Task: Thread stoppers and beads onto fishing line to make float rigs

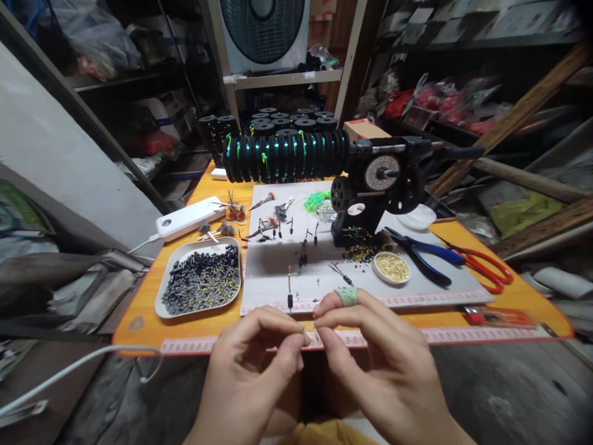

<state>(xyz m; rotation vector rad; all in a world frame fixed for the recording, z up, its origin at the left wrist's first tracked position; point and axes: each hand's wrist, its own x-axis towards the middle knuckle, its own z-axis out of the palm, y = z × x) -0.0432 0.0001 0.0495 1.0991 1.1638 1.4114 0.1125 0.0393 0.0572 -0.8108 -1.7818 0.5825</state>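
My left hand [262, 364] and my right hand [370, 352] meet at the table's front edge, thumb and forefinger of each pinched. Whatever is between the fingertips is too small to name. Green tape [346, 295] wraps one finger of my right hand. Just beyond my left fingertips is a small black cylinder with a thin stem [290, 301], on a pale board [273, 278]. Similar black pieces on thin wires [303, 253] lie or stand farther back. A white tray [160, 304] at the left holds many small black, grey and yellow parts.
Behind the board, a black winding device [384, 173] carries a ribbed roll [287, 154]. On the right are a dish of gold beads [391, 269], loose colored beads [361, 250], blue-handled pliers [426, 256] and orange-handled scissors [491, 272]. A white power bank [189, 219] lies at left.
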